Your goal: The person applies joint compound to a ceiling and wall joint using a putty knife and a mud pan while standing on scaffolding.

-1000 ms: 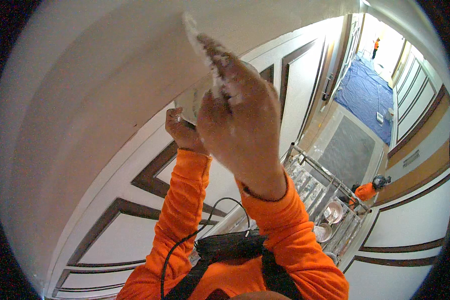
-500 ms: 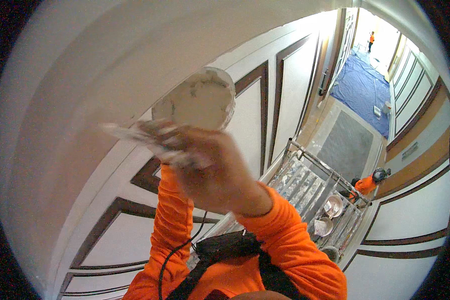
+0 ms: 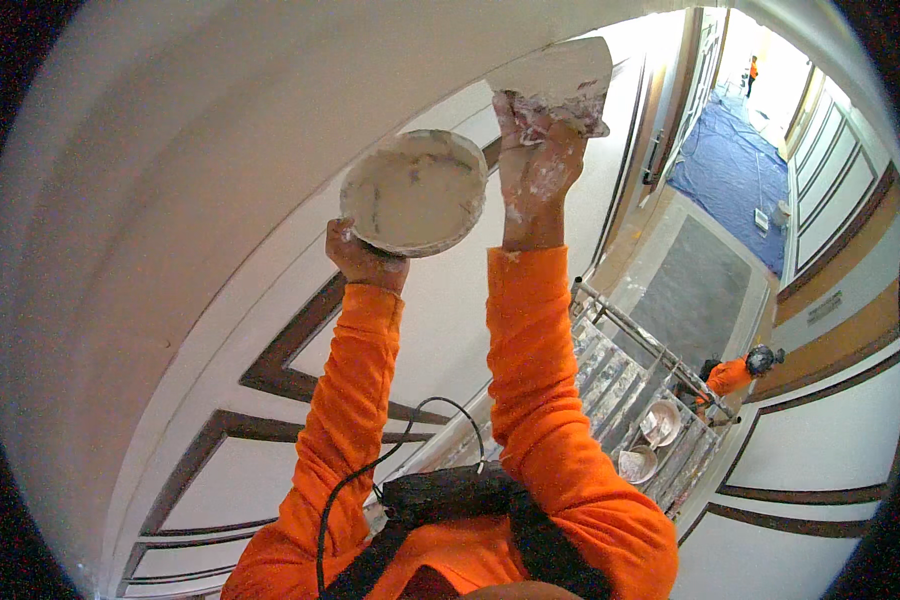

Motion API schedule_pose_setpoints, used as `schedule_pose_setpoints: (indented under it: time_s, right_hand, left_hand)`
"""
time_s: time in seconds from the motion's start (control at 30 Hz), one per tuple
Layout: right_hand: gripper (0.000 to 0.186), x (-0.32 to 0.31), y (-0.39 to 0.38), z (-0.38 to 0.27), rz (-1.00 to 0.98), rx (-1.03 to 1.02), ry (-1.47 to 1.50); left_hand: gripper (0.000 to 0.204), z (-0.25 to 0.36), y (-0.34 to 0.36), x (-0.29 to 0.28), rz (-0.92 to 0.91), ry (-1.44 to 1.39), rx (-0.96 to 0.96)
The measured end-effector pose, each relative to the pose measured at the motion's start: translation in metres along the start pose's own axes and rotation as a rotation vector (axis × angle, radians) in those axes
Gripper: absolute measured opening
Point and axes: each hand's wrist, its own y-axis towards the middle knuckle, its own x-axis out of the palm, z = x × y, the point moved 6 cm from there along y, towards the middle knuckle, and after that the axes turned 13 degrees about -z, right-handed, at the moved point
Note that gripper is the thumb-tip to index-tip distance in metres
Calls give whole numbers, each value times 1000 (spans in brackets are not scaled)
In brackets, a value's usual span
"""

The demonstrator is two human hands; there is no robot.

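Observation:
My left hand grips the lower left edge of a round, shallow bowl, its fingers partly hidden beneath. Pale, wet-looking plaster covers the bowl's inside. To the right and higher, my right hand, smeared with white, is closed around a wide, flat plastering blade. Residue coats the blade's lower part, and its upper edge is at or near the pale curved cornice; whether they touch I cannot tell.
Below right is a paint-splattered scaffold platform with a rail and buckets. A person in orange is beside it; another person stands far down the corridor. Blue sheeting covers the far floor. Dark-trimmed panels line the wall.
My right hand has swung up and right with the blade, from in front of the bowl to the cornice edge. The bowl and left hand, hidden before, now show plainly.

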Motion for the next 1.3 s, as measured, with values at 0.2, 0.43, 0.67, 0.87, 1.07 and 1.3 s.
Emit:
schedule_pose_setpoints:
  time_s: [0.2,0.43,0.67,0.87,1.07,1.3]
  right_hand:
    - [41,35,-51,26,32,47,2]
    - [39,92,-105,51,61,28,20]
    - [28,138,-165,79,72,41,27]
    - [32,164,-215,94,2,135,38]
    - [31,159,-219,55,-257,-42,-528]
    - [37,169,-140,10,-240,-373,-1197]
  left_hand:
    - [56,27,-13,-14,-13,23,47]
    - [60,64,-55,-10,-26,19,90]
    - [63,110,-110,-24,-22,-16,139]
    - [65,128,-144,-19,-150,-28,150]
    - [62,123,-159,-23,-7,49,169]
    - [56,106,-155,-20,127,34,205]
